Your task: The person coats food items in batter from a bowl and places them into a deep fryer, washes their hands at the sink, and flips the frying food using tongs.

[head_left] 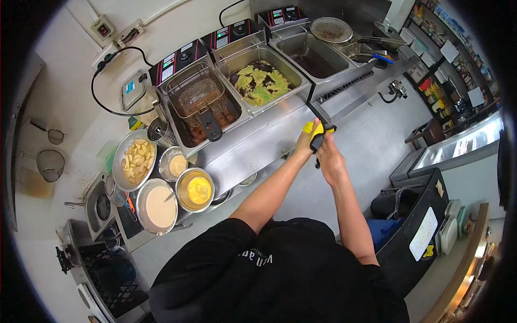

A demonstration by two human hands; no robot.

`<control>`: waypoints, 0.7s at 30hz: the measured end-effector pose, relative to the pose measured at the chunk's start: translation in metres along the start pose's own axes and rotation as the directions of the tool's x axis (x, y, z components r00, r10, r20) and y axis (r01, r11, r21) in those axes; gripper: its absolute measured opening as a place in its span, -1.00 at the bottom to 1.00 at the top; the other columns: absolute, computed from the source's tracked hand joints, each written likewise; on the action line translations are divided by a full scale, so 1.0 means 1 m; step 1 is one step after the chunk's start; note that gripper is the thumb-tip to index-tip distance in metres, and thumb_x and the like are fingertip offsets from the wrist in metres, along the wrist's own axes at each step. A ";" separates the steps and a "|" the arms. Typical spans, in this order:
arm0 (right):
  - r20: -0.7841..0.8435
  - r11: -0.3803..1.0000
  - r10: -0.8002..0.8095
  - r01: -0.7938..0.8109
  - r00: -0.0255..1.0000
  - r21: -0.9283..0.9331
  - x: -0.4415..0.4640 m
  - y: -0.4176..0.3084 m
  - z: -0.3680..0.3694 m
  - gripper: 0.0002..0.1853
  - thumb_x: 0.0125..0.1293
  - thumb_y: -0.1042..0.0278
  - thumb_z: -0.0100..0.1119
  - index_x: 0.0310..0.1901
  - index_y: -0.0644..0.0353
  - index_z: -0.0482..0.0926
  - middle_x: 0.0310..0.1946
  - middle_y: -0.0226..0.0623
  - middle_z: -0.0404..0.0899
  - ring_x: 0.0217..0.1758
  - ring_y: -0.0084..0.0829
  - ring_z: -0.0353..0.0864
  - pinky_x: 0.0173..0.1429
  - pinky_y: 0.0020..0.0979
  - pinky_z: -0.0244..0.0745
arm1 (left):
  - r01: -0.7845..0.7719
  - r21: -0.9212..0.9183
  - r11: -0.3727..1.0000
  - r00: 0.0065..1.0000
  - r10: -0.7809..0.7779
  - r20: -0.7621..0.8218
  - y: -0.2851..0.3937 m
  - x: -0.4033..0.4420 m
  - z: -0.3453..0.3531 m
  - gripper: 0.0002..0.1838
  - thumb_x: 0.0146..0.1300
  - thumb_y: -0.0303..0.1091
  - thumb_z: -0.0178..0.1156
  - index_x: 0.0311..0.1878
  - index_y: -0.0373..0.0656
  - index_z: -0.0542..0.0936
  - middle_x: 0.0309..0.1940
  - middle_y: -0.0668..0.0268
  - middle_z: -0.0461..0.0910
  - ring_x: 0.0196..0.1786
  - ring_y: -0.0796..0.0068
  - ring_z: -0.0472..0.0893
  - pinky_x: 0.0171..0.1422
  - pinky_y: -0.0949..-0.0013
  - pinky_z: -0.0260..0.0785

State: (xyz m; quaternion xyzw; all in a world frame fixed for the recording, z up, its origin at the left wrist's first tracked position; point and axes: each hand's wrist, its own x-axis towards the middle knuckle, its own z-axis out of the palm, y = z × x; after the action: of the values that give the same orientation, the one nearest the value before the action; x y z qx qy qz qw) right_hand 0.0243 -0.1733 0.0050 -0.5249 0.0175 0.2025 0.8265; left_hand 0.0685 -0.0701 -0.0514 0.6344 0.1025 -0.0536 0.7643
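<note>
Both hands are together in front of the steel counter, at the right of the fryers. Between them is a yellow and black cloth-like item [316, 134]. My left hand [305, 141] has its fingers against the yellow part. My right hand [331, 156] is pressed to the item from the other side, its fingers pointing up. A thin black end hangs below the item. Just beyond the hands, the middle fryer [299, 86] holds oil with green and yellow foam.
The left fryer [246, 114] has a wire basket [200, 96] with a black handle. Bowls of sliced food [137, 161], beige batter [160, 207] and yellow mixture [199, 190] stand at the left. The right fryer [315, 59] holds dark oil. A strainer [331, 30] lies behind it.
</note>
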 end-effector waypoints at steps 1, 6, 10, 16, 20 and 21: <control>0.003 1.000 0.005 -0.005 1.000 -0.002 0.001 0.000 -0.014 -0.40 0.45 -0.09 -0.30 0.28 0.26 0.22 0.26 -0.18 0.28 0.31 -0.24 0.26 0.33 -0.22 0.18 | 0.001 -0.003 1.000 1.000 -0.002 -0.005 -0.006 0.008 0.000 -0.26 0.16 0.41 -0.04 -0.07 -0.16 0.59 -0.22 0.23 0.61 -0.17 0.36 0.60 -0.05 0.32 0.43; 0.042 0.980 0.080 -0.086 0.996 0.178 0.019 -0.011 -0.048 -0.34 0.41 -0.24 -0.37 0.27 0.15 0.27 0.22 -0.15 0.33 0.20 -0.24 0.42 0.29 -0.15 0.28 | -0.285 0.704 0.650 0.958 0.222 0.183 0.051 -0.030 0.009 -0.35 0.28 0.22 -0.06 0.06 -0.23 0.51 0.05 -0.03 0.51 0.17 0.07 0.45 0.26 0.22 0.25; 0.294 0.840 -0.003 -0.157 0.956 0.520 0.037 0.031 -0.062 -0.22 0.25 -0.45 -0.30 0.17 0.12 0.35 0.04 -0.18 0.50 0.07 -0.25 0.52 0.09 -0.08 0.47 | -0.621 0.377 0.687 0.761 0.414 0.499 0.043 0.011 0.009 -0.52 0.40 -0.13 -0.20 0.19 -0.31 0.36 0.16 -0.02 0.38 0.25 0.17 0.36 0.36 0.24 0.13; -0.378 0.841 -0.459 0.531 0.804 0.108 0.007 -0.041 0.017 -0.39 0.22 0.42 0.19 0.28 0.18 0.18 0.19 -0.30 0.35 0.25 -0.47 0.33 0.25 -0.39 0.30 | 0.041 -0.727 0.686 0.965 0.161 0.206 0.071 0.020 0.053 -0.48 0.41 -0.19 -0.41 0.32 -0.23 0.22 0.35 0.19 0.20 0.38 0.24 0.21 0.47 0.18 -0.02; -0.633 0.874 -0.419 0.478 0.651 -0.087 0.004 -0.082 -0.044 -0.63 0.24 0.11 0.20 -0.13 0.29 0.51 -0.30 -0.26 0.60 -0.24 -0.43 0.58 -0.18 -0.35 0.48 | 0.593 -0.674 0.440 0.513 0.439 0.738 0.057 -0.003 0.101 -0.46 0.43 -0.17 -0.43 0.37 -0.20 0.16 0.41 0.21 0.10 0.42 0.22 0.13 0.50 0.19 -0.10; -0.683 0.912 -0.315 0.409 0.658 -0.027 0.011 -0.090 -0.073 -0.61 0.24 0.04 0.19 -0.24 0.29 0.55 -0.45 -0.26 0.61 -0.38 -0.42 0.59 -0.30 -0.32 0.48 | 0.399 -0.617 0.678 0.619 0.297 0.727 0.050 -0.029 0.119 -0.45 0.41 -0.09 -0.31 0.36 -0.18 0.18 0.35 0.24 0.17 0.36 0.30 0.21 0.38 0.23 0.04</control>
State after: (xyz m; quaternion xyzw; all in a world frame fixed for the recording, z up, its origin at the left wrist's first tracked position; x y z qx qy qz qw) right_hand 0.0798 -0.2667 0.0473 -0.5003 0.2237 -0.1719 0.8186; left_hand 0.0615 -0.1783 0.0237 0.1792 -0.2085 -0.3023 0.9127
